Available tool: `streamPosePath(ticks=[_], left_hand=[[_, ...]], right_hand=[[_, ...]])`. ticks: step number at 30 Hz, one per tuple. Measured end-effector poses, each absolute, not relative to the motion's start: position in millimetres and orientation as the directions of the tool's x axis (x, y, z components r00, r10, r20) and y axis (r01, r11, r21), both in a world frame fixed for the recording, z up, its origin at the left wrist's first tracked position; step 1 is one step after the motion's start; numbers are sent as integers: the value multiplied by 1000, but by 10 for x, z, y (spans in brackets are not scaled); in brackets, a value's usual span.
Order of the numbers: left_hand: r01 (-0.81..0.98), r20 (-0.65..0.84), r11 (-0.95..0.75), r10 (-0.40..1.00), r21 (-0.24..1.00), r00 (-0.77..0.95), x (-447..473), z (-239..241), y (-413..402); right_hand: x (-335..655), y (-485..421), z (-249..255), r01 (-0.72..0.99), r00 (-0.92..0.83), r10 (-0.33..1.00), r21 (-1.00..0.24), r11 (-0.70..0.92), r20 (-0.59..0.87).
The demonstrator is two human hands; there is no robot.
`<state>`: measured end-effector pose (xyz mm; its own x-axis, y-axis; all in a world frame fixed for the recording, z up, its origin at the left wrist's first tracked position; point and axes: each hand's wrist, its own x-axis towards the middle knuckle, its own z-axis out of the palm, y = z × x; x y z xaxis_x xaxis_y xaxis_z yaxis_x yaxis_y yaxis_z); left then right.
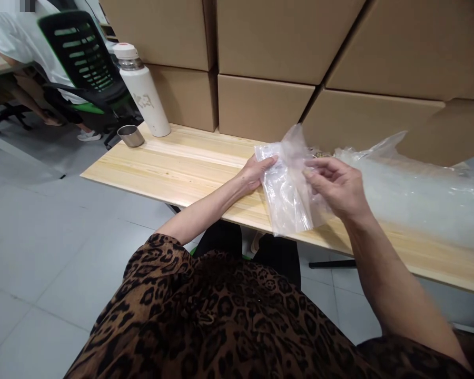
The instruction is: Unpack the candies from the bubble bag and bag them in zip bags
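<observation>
A clear plastic bag point(288, 202), crinkled and shiny, is held up over the front edge of the wooden table. My left hand point(256, 171) grips its left side, with the thumb lying across the front of the plastic. On the bag's right side, the fingers of my right hand point(335, 184) are pinched together at the plastic. Whether anything lies inside the bag I cannot make out. Just right of my right hand, a large heap of clear plastic bags point(418, 195) covers the tabletop.
Stacked cardboard boxes point(266, 105) line the back of the wooden table point(174, 173). A white bottle point(146, 97) and a small metal cup point(130, 136) stand at its left end. Beyond, a person in a white shirt point(35, 42) sits near a black mesh chair point(81, 58).
</observation>
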<state>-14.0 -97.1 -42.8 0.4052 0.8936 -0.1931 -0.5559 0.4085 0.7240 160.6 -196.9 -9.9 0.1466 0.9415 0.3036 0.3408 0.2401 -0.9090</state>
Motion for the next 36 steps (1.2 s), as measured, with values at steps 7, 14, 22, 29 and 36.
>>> streamPosePath(ticks=[7,14,22,29,36], left_hand=[[-622,-92,375,894,687,437,-192,-366,-1045],[-582,-42,247,938,774,343,-359,-397,-1062],[-627,81,184,926,757,370,-515,102,-1098],[-483,205,77,840,872,503,-566,102,-1351],[-113,279,-256,833,960,478,-692,-63,-1436]], right_hand=[[1096,-1906,-299,746,-157,908,-555,367,389],[1137,-2147,-308,574,-218,917,-716,398,335],[1170,-2342,-384,-35,-81,986,-988,-148,-145],[1011,-2128,-188,-462,-180,973,-862,-211,-141],[851,-1837,-277,-604,-43,997,-793,-79,-66]])
